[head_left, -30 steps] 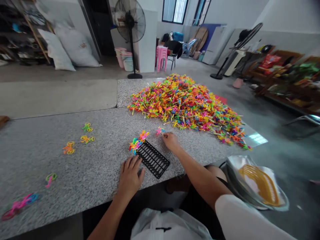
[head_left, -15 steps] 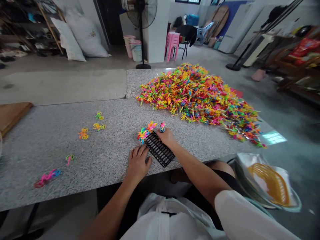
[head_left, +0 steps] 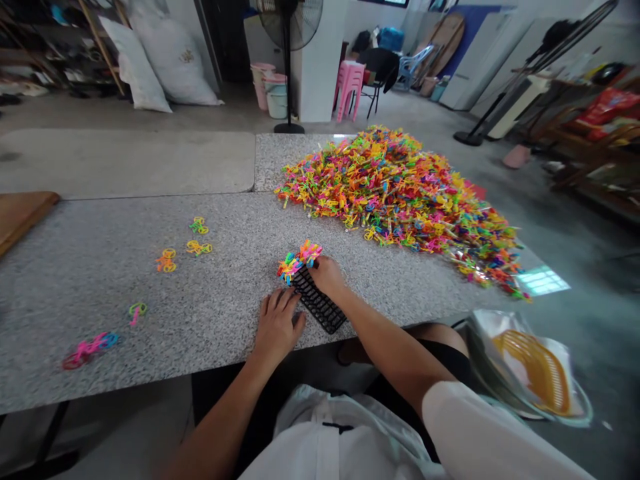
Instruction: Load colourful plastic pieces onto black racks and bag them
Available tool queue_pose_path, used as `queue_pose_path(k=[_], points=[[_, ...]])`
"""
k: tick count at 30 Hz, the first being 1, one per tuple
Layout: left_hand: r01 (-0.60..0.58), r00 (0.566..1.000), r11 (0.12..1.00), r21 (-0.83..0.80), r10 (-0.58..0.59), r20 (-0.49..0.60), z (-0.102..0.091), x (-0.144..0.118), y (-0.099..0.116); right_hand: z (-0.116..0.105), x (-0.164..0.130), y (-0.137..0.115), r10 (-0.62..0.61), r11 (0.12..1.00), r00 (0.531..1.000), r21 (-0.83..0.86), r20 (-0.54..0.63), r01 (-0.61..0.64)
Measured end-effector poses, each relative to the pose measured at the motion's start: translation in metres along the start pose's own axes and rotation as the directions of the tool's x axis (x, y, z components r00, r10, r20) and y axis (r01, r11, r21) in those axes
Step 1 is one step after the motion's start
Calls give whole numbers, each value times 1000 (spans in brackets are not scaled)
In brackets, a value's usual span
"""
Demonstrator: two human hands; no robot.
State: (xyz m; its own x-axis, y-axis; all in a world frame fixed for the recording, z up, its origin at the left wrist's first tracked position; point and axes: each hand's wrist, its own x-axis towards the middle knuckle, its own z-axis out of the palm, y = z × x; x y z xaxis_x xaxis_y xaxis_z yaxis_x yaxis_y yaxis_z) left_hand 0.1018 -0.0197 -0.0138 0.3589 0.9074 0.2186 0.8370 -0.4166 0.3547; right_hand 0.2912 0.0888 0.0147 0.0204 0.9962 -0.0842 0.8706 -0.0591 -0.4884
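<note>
One camera sits on the person's head, looking forward and steeply down across a speckled stone table [head_left: 100, 280]. The nearest part of the view takes in the person's own forearms and lap; the table edge runs just below them. Farther up, the view reaches over the table to the room's floor, a standing fan [head_left: 290, 40] and far walls. Edges bend from a wide lens.

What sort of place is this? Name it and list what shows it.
Probably a small assembly workshop: a huge heap of colourful plastic pieces on a granite table, a black slotted tray being filled by hand, and stuffed sacks by shelving.
</note>
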Motion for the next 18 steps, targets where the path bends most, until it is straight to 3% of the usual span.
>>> queue_pose_path(k=[6, 11, 13, 15, 18], points=[[1, 1000, 1000, 12, -1, 7, -2, 0, 1, 5, -2, -10, 36, 995, 999, -95, 6, -35], [-27, 999, 999, 32, 28, -33, 2, 1, -3, -25, 19, 23, 7, 999, 979, -39, 206, 1], [-37, 998, 999, 37, 39, -49, 4, 1, -5, -48, 36, 48, 124, 986, 988, -119, 91, -113], [-42, 997, 998, 37, 44, -62, 6, 2, -7, -69, 55, 72, 257, 942, 964, -204, -70, -266], [-45, 996, 998, 37, 48, -69, 8, 2, -9, -87, 79, 95, 323, 910, 945, -254, -57, -327]])
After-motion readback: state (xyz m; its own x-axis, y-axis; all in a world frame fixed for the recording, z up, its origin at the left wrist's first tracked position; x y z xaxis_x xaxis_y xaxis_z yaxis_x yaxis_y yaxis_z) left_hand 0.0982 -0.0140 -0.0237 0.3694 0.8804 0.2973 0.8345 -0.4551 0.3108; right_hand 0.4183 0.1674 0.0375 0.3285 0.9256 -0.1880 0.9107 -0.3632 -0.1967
